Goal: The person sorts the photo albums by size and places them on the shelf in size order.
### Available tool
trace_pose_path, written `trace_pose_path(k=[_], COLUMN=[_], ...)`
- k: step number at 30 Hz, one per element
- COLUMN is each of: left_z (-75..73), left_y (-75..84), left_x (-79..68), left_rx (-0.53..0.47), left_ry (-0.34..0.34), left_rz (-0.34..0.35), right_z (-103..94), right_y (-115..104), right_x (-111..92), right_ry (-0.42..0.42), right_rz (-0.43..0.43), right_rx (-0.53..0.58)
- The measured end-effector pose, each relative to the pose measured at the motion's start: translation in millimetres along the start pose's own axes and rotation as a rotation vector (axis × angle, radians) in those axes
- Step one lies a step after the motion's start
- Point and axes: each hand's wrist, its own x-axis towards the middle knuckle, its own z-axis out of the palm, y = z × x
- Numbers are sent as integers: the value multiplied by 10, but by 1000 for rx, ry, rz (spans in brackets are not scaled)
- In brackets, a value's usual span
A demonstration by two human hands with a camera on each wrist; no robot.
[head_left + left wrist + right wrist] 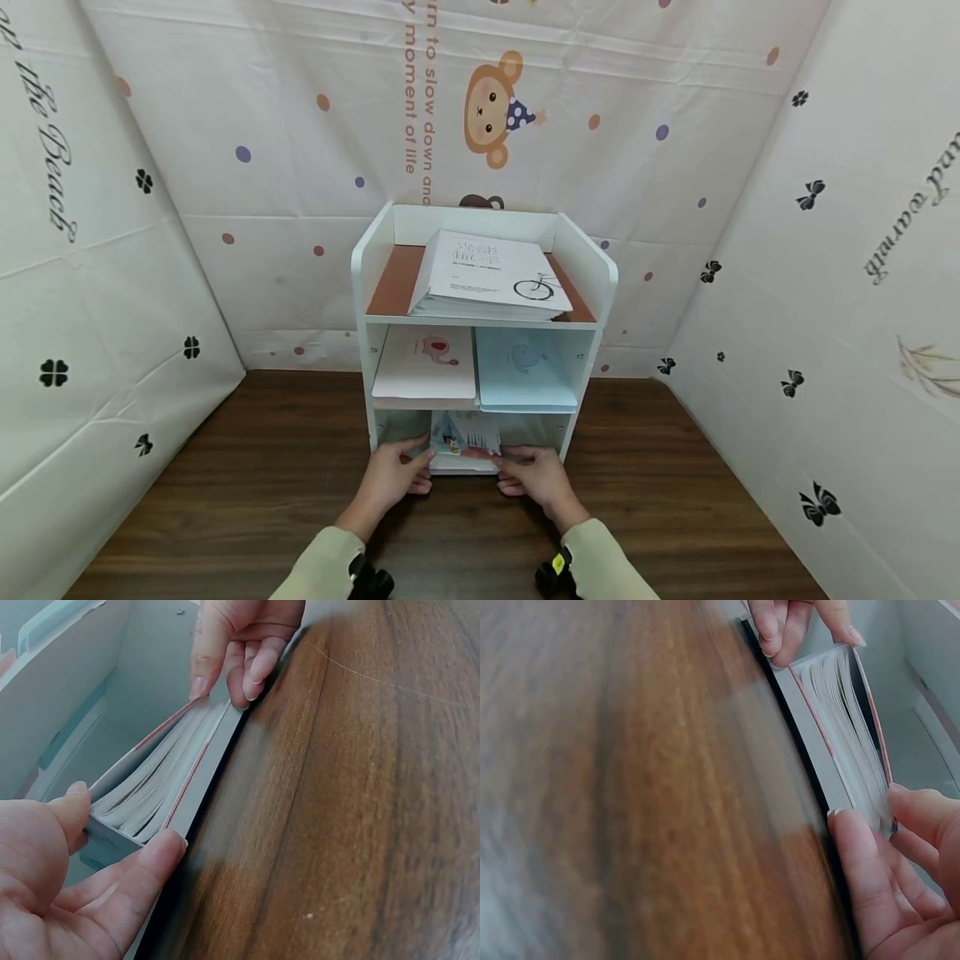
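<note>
A thick book (465, 429) with a pale blue illustrated cover lies flat in the bottom compartment of a white shelf unit (362, 358), at its front. My left hand (397, 473) pinches the book's left front corner, thumb on the upper cover and fingers lower at the shelf edge. At the right front corner, my right hand (534, 479) grips it the same way. Page edges of the book (161, 769) face outward between reddish-edged covers in the left wrist view. The right wrist view shows the book (840, 712) between both hands; its far end is hidden inside.
A white book stack (495, 271) lies on the brown top shelf. The middle shelf holds a white notebook (427, 367) with an elephant and a light blue notebook (525, 367). The unit stands on a dark wooden table (292, 467), with patterned cloth walls (285, 183) around.
</note>
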Motion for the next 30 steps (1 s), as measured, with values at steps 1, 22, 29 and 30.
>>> trace_pose_path(k=[1, 22, 29, 30], left_z=[0, -86, -106, -110], left_y=[-2, -4, -21, -21], left_x=[1, -65, -74, -80], left_rx=[-4, 52, 55, 55], left_ry=[2, 37, 40, 41], left_rz=[0, 45, 48, 50], right_z=[1, -3, 1, -1], right_y=[7, 8, -12, -14], right_x=[3, -69, -94, -98], right_ry=[0, 16, 9, 10], right_rz=[1, -8, -10, -11], right_rx=[0, 32, 47, 46])
